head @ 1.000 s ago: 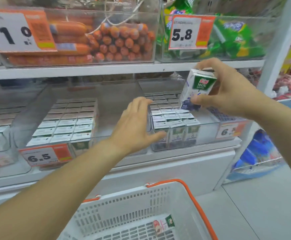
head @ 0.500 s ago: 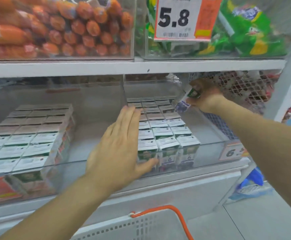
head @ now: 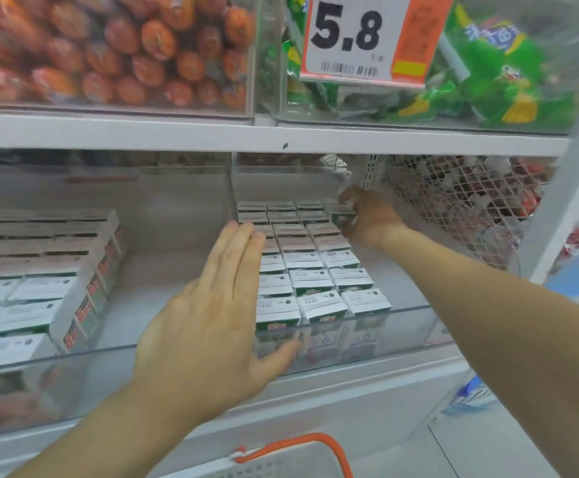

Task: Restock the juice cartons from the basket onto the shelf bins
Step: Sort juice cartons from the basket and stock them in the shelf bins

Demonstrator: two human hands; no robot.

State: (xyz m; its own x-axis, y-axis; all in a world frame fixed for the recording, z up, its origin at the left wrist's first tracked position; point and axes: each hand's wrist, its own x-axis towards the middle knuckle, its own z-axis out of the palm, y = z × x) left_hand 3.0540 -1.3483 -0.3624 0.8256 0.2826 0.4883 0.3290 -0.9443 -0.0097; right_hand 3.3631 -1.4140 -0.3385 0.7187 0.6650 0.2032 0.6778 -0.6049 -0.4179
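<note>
Reaching deep into the clear bin [head: 377, 313] at centre right of the frame, the right hand [head: 367, 215] pinches a carton [head: 341, 213] at the back of the rows [head: 301, 270], though blur hides whether it is seated. The left hand [head: 212, 312] lies flat, fingers straight and together, against the bin's front left corner. If the carton is let go tilted, it could topple neighbours or jam crooked; the basket [head: 301, 453] waits at the lower edge.
</note>
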